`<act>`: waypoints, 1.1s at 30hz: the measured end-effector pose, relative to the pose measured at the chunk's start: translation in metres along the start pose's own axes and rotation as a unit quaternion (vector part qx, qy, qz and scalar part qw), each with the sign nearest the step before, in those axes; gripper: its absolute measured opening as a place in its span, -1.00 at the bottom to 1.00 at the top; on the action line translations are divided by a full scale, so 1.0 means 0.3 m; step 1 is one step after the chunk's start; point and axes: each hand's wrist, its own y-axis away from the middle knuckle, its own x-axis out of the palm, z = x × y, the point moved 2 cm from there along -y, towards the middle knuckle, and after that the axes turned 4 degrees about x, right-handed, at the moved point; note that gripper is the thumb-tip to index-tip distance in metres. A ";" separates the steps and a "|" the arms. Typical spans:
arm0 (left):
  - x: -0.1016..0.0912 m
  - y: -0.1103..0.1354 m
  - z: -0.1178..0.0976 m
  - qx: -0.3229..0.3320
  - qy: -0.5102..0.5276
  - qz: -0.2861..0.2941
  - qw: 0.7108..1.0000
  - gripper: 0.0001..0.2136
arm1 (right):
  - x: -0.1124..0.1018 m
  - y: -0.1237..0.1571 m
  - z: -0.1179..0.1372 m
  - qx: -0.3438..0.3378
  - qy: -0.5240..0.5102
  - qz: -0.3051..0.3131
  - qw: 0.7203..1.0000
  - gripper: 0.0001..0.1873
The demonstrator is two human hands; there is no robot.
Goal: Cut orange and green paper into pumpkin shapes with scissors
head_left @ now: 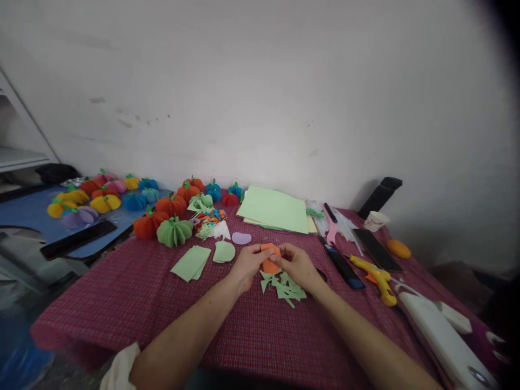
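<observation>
Between both hands is a small orange paper piece [270, 265], held above the red checked tablecloth [182, 314]. My left hand [248, 265] pinches its left side, and my right hand [298, 266] grips the right side with thumb and fingers. Below them lies a heap of light green paper scraps [286, 287]. Left of my left hand are a rounded green paper piece [223, 252] and a few green paper rectangles [190, 263]. A lilac paper piece [241, 238] rests just beyond.
Several colourful paper pumpkins [173, 206] stand at the back left. Green sheets [276, 210] are stacked by the wall. To the right lie a utility knife [345, 266], a yellow glue gun [377, 277], a dark phone [377, 249], a paper cup [375, 221] and a white power strip [442, 336].
</observation>
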 end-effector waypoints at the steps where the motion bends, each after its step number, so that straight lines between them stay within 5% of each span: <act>1: 0.004 0.003 0.000 0.001 0.014 0.003 1.000 -0.63 | 0.006 -0.001 -0.010 0.015 -0.032 -0.002 0.999 -0.65; 5: 0.019 0.012 -0.005 0.000 0.049 0.024 0.999 -0.56 | -0.020 0.005 -0.045 0.068 -0.109 -0.041 0.991 -0.65; 15: 0.002 -0.004 0.030 0.016 -0.039 -0.033 0.999 -0.74 | -0.035 0.022 -0.046 -0.051 -0.027 -0.144 0.988 -0.75; 33: 0.029 0.002 0.017 0.012 0.095 0.049 0.994 -0.79 | -0.014 0.020 -0.034 0.041 -0.280 -0.053 0.958 -0.75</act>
